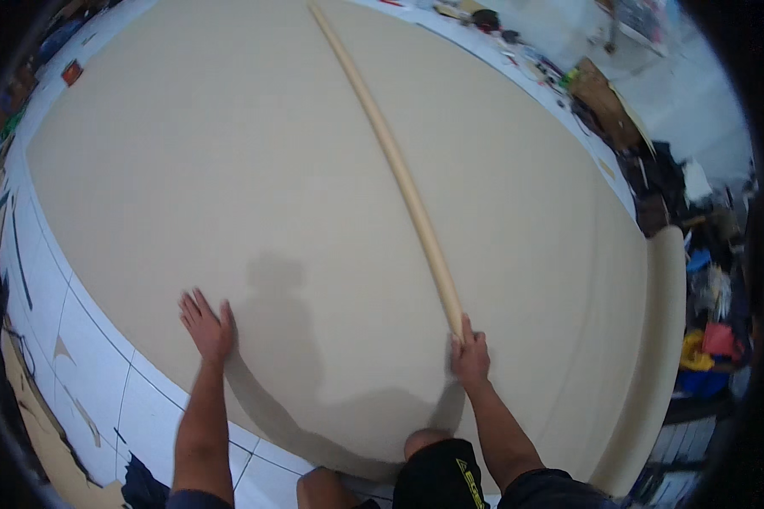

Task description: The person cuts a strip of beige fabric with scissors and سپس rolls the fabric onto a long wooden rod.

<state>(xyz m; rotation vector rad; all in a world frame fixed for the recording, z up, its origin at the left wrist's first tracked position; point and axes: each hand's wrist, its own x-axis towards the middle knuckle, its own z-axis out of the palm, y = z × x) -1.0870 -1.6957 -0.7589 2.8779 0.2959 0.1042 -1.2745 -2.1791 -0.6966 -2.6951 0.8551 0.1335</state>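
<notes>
A wide beige sheet [187,187] lies spread over the floor in front of me. Across it, from the far edge toward my right knee, runs a long, slim tan pole [396,163]; whether it is wood or a cardboard tube I cannot tell. My right hand [471,356] is closed around the pole's near end, low over the sheet. Well apart from the pole, my left hand [205,329] rests flat near the sheet's left edge, its fingers spread and holding nothing.
Along the right side the sheet curls into a thick roll [654,339]. White floor tiles [93,356] border the left, with cardboard scraps [38,416] near the lower corner. A small reddish-brown object [71,73] sits at the far left. Clutter, including a brown bag-like item [603,102], lines the right.
</notes>
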